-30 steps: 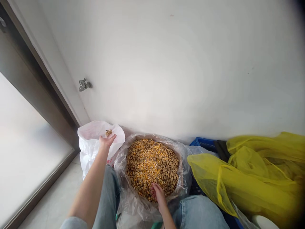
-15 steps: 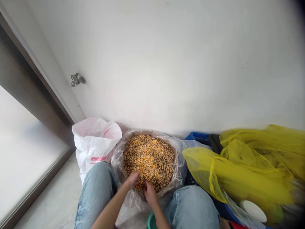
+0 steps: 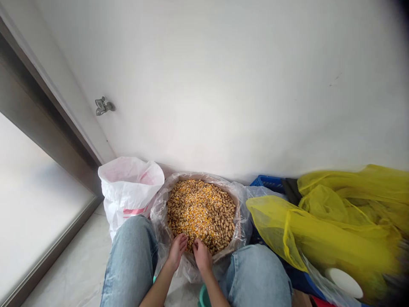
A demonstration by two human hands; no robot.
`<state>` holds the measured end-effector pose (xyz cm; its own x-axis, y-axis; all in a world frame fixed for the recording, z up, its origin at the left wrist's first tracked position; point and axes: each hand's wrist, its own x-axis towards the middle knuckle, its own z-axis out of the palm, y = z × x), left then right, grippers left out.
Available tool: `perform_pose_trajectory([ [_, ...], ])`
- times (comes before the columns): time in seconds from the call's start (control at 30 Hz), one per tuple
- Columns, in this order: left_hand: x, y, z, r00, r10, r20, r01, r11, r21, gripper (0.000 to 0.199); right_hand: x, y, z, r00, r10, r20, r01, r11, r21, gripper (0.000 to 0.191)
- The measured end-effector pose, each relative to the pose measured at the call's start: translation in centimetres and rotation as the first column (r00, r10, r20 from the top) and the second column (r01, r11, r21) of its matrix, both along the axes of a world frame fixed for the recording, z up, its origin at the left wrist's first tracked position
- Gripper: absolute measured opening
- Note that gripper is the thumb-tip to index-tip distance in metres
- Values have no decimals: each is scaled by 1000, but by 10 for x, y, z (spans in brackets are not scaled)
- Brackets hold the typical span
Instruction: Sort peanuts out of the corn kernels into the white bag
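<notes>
A round container lined with clear plastic point(image 3: 156, 213) stands between my knees. Inside it, yellow-orange corn kernels point(image 3: 198, 211) lie heaped over brown pieces that look like peanuts in their shells point(image 3: 226, 219). At the container's near rim, my left hand point(image 3: 176, 251) is open, its palm turned toward the right and its fingers stretched out together. Just beside it my right hand point(image 3: 202, 255) is closed, fingers bent down at the near edge of the heap. Whatever the right fingertips hold is too small to make out.
To the left stands an open white sack point(image 3: 131, 187) with red print. Yellow mesh bags point(image 3: 319, 226) lie over a blue crate point(image 3: 268, 182) on the right, near a white bowl-like object point(image 3: 344, 282). A green container point(image 3: 204, 296) shows below my right forearm. A metal tap point(image 3: 104, 105) juts from the wall.
My left hand has turned its palm up and straightened its fingers, shifting slightly left and toward me. My right hand has moved slightly and stays at the near edge of the heap.
</notes>
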<state>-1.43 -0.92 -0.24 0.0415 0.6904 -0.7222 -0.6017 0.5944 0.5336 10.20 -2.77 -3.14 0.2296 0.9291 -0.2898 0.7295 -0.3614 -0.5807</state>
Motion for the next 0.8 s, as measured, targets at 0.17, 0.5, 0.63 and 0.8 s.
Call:
perform_pose_trajectory([
  [0.17, 4, 2, -2, 999, 12, 31, -12, 1000, 3, 11, -4, 13, 16, 789, -51, -612, 121, 990, 73, 31],
  [0.5, 6, 0, -2, 980, 60, 187, -65, 998, 18, 10, 14, 2, 11, 989, -49, -138, 48, 999, -17, 20],
  [0.63, 7, 0, -2, 982, 71, 177, -72, 997, -1, 9, 6, -7, 6, 971, 154, 185, -133, 984, -118, 19],
  [0.8, 8, 1, -3, 983, 79, 164, -75, 997, -31, 11, 5, -2, 6, 990, 49, 129, -35, 993, -114, 21],
])
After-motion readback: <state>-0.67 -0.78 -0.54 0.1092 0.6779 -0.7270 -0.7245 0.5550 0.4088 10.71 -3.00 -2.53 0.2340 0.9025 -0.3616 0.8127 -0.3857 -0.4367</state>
